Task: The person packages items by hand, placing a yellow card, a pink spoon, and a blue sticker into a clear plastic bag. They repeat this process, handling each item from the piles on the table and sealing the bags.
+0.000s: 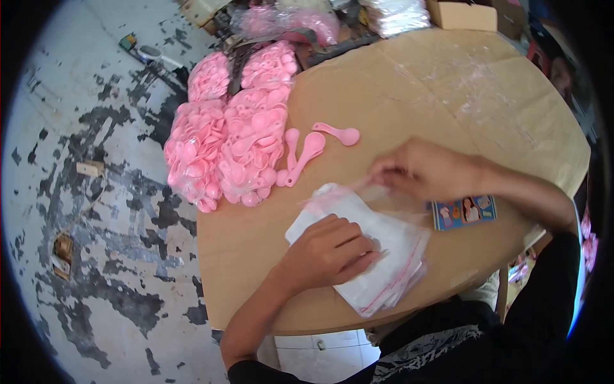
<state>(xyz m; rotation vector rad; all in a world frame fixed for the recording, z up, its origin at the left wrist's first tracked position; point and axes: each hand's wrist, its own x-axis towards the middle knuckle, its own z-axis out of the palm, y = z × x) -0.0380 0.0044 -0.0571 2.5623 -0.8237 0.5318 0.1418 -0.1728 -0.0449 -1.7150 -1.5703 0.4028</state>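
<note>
My left hand (pixel 329 251) rests with curled fingers on a stack of clear plastic bags with white sheets (pixel 377 275); what its fingers grip, if anything, is hidden. Above the right side of the stack is my right hand (pixel 419 169), blurred, its fingers closed near a pinkish, smeared thing that I cannot make out. Partly under my right wrist lies a blue printed card (pixel 465 213). Several loose pink spoons (pixel 308 153) lie beyond the stack, beside clear bags packed with pink spoons (pixel 252 141).
The brown table (pixel 358 77) has a curved edge. Plastic shreds (pixel 480 83) lie at its far right. Clear plastic packs (pixel 396 16) and a cardboard box (pixel 464 16) stand beyond the far edge. Worn grey floor (pixel 121 256) shows at left.
</note>
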